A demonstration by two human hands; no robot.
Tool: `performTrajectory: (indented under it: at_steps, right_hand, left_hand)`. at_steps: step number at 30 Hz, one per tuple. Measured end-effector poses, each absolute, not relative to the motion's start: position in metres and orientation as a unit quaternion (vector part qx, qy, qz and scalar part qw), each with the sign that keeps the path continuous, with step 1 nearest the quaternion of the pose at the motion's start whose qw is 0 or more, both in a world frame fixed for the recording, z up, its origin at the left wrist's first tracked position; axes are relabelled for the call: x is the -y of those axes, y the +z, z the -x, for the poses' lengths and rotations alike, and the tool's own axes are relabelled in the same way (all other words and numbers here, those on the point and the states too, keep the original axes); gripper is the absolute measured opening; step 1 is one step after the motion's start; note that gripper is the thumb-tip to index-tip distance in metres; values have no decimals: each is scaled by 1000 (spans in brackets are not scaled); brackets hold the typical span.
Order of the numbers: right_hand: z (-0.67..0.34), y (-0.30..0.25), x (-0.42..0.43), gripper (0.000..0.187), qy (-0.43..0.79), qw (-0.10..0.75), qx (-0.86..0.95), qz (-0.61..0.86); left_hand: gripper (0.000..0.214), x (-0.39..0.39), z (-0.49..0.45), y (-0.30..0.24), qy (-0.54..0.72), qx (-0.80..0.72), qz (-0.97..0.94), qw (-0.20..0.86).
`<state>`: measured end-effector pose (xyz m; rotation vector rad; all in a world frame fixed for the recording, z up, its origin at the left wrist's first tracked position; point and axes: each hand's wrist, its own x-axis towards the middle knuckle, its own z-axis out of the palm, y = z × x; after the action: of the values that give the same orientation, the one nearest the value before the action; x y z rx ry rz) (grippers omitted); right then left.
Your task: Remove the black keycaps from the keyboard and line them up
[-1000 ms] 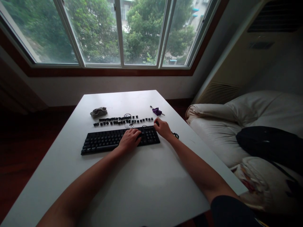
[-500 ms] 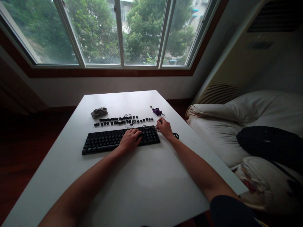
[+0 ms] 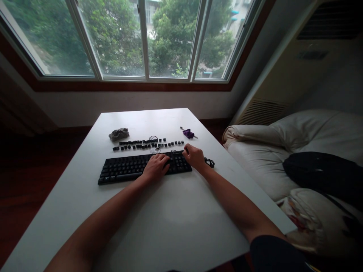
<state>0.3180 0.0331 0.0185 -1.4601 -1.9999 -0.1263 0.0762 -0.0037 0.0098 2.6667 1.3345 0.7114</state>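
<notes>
Keyboard: Here we have it, a long black keyboard on the white table, its left end angled slightly nearer to us.
Finish: All dark, we note, with close rows of keys across the left stretch and a number pad at the right end; the lettering is too small for us to read.
Left hand: The left hand lies palm down over the keys, fingers loosely spread just left of the number pad.
Right hand: The right hand is at the upper right corner, fingers curled in; we cannot tell whether they grip anything.
Keycaps: Beyond the keyboard we see loose black keycaps in two uneven rows.
Around: We spot a crumpled grey cloth far left, a purple item far right, and a coiled black cable beside the right wrist.
</notes>
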Motion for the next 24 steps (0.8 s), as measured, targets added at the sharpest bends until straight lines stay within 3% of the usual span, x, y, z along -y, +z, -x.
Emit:
performTrajectory:
  at_steps: [6, 17, 24]
  right_hand:
    - [-326, 18, -43, 17, 11, 359, 720, 594]
    - [-336, 30, -52, 15, 123, 309, 736, 590]
    - [-326, 27, -41, 16, -8, 286, 776, 563]
  left_hand:
    - [31, 3, -76, 9, 234, -435, -869, 37]
    - [30, 4, -78, 8, 238, -435, -868, 36]
    - [30, 5, -78, 11, 234, -436, -868, 36]
